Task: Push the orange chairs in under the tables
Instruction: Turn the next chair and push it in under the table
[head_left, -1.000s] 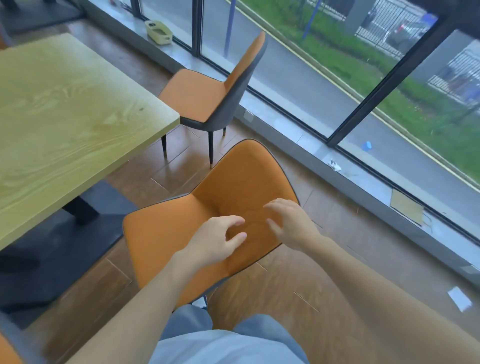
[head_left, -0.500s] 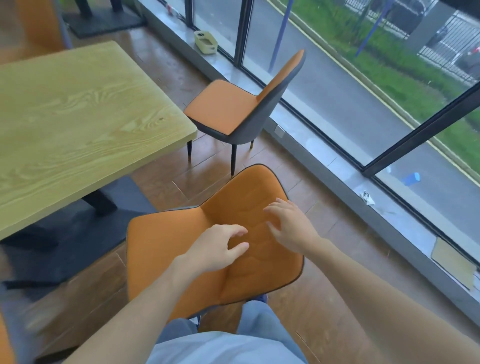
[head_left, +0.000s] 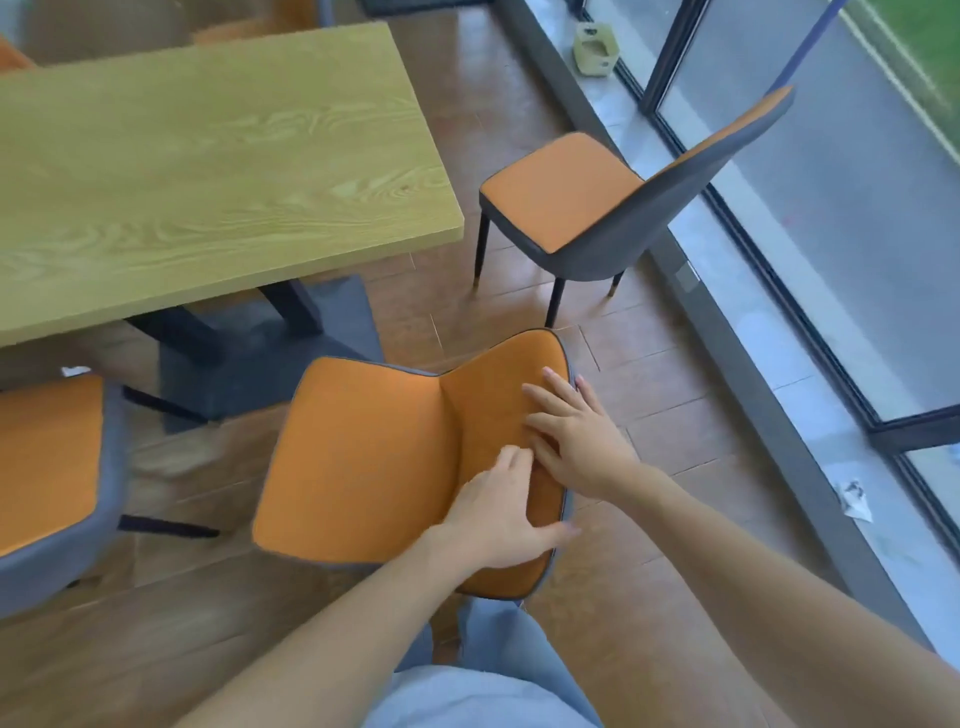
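Observation:
The nearest orange chair (head_left: 363, 457), grey-backed, stands just in front of me, its seat pointing toward the wooden table (head_left: 208, 156). My left hand (head_left: 498, 519) is on its backrest, fingers on the orange front and thumb hooked at the grey top rim. My right hand (head_left: 576, 441) lies flat on the backrest a little farther along, fingers spread. A second orange chair (head_left: 561, 197) stands clear of the table's right end, near the window. A third orange chair (head_left: 47, 452) is at the left edge, partly out of view.
The table's dark base plate (head_left: 270, 364) sits on the wood floor ahead of the near chair. A glass wall with a grey sill (head_left: 727, 291) runs along the right; a pale green object (head_left: 595, 49) and a paper scrap (head_left: 852, 499) lie on it.
Both hands have come down from just above the backrest onto it. The view has swung left, bringing the third chair and more of the table into sight.

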